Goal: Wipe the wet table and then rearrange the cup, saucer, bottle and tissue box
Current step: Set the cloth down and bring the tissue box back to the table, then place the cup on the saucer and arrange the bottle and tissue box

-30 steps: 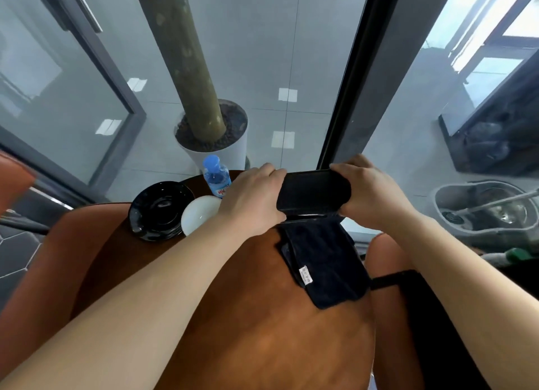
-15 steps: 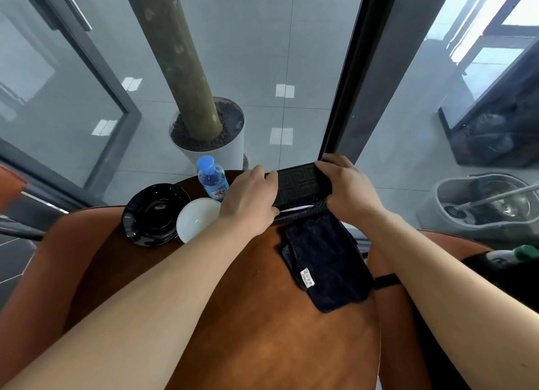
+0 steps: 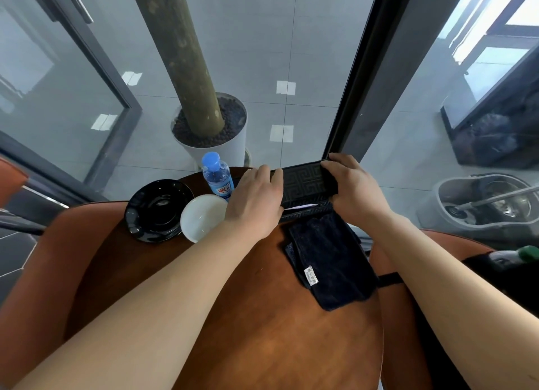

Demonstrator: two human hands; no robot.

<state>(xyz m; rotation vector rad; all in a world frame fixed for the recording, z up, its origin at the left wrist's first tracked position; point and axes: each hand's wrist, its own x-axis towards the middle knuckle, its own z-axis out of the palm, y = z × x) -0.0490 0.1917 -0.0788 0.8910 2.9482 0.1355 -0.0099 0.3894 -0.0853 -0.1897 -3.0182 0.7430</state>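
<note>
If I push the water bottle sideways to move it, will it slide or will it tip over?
The bottle stands upright, tall and narrow, so a push near its blue cap would probably tip it; a push low down should slide it on the smooth table. It looks full, so probably fairly heavy and steady. If it falls, its round body would likely roll toward the table's edge.

Both bare arms outstretched, left hand [image 3: 253,203] and right hand [image 3: 354,190] clasped inward.

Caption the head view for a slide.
Both hands, left hand and right hand, grip a black tissue box at the far edge of a round wooden table.
</note>
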